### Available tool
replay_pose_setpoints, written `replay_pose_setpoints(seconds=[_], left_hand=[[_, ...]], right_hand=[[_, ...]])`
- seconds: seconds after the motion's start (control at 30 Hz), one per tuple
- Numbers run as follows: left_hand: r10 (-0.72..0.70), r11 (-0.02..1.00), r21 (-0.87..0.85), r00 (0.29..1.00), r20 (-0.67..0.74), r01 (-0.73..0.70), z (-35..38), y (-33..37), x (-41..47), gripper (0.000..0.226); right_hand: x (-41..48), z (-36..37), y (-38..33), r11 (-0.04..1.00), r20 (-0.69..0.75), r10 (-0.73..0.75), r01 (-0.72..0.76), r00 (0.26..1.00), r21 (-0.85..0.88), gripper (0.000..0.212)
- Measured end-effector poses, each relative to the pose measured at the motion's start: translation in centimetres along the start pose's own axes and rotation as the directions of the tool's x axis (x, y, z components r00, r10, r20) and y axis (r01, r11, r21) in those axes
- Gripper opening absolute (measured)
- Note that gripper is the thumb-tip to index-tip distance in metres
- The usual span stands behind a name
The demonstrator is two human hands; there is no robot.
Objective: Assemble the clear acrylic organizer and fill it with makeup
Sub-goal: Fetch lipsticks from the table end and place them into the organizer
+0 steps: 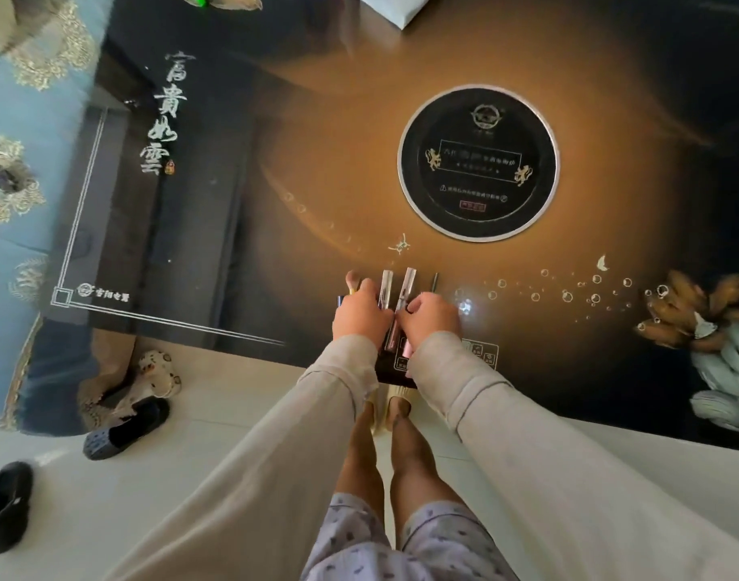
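The left hand (361, 314) and right hand (428, 318) sat close together at the near edge of the dark glossy surface (300, 169), knuckles up and fingers curled, together grasping a small bunch of makeup tubes (407, 285) held between them. Two clear-capped tubes stuck out past the fingers, pointing away from the person, and their pinkish lower ends showed in the gap between the wrists. A thin dark stick (435, 283) lay just beside the right hand's fingers, and a dark blue item (340, 301) peeked out at the left hand's outer side, too hidden to identify. Whether any clear acrylic piece lay under the hands could not be told. Both arms wore pale beige sleeves (527, 434). A small printed control panel (483, 354) sat on the surface just right of the right wrist, and farther out a round black cooker plate (479, 163) with a silver rim was set into the top. White calligraphy (164, 115) ran down the surface's left part, and a gold-and-pale painted motif (703, 329) filled its right edge. Below, on the pale floor (217, 417), stood the person's bare legs, a dark slipper (127, 429) near a spotted ceramic figure (158, 371), and another dark slipper (7, 505) well apart at the far left.
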State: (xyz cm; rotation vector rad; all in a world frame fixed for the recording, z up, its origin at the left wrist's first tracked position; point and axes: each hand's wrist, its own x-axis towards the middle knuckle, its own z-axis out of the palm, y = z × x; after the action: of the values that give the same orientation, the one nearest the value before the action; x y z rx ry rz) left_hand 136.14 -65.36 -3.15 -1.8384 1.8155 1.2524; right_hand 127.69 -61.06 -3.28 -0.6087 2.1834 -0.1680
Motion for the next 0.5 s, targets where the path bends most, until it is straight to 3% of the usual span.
replay_pose_setpoints(seconds=[0.17,0.5], left_hand=[[0.014,0.996,0.086,1.0,-0.011,-0.014,0.8,0.0,1.4,0.02],[0.083,0.958,0.28,0.994,-0.07,-0.06,1.9,-0.3,2.3,0.025]], right_hand=[[1.2,0.5,-0.7,0.982,-0.024,0.01,-0.014,1.0,-0.188,0.031],[2.2,1.1,-1.2,0.986,-0.03,0.049,-0.053,0.998,-0.156,0.034]])
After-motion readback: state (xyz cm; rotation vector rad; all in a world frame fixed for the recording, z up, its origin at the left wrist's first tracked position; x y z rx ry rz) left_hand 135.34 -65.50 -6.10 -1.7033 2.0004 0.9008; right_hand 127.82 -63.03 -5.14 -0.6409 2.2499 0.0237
